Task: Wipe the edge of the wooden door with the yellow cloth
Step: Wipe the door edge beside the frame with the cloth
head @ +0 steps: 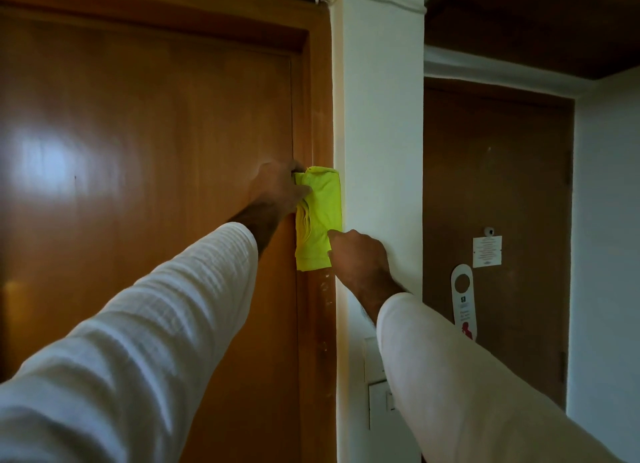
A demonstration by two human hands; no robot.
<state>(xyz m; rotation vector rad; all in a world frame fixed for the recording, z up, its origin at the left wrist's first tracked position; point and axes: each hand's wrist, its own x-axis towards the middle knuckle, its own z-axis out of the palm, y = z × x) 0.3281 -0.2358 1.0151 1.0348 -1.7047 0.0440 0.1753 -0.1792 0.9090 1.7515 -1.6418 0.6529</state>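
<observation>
Left hand (277, 189) pinching the top left corner of the folded yellow cloth (318, 216), fingers closed on the fabric to keep the pad from sliding. Right hand (360, 258) clamped on the lower right corner, pressing it flat, probably to spread pressure along the strip. Cloth lying upright over the door frame (317, 81), right at the seam beside the wooden door (156, 151), touching the white wall (381, 116). Pale smudges on the frame below, not yet reached. Second door (495, 185) with hanger tag (464, 301) well apart.
</observation>
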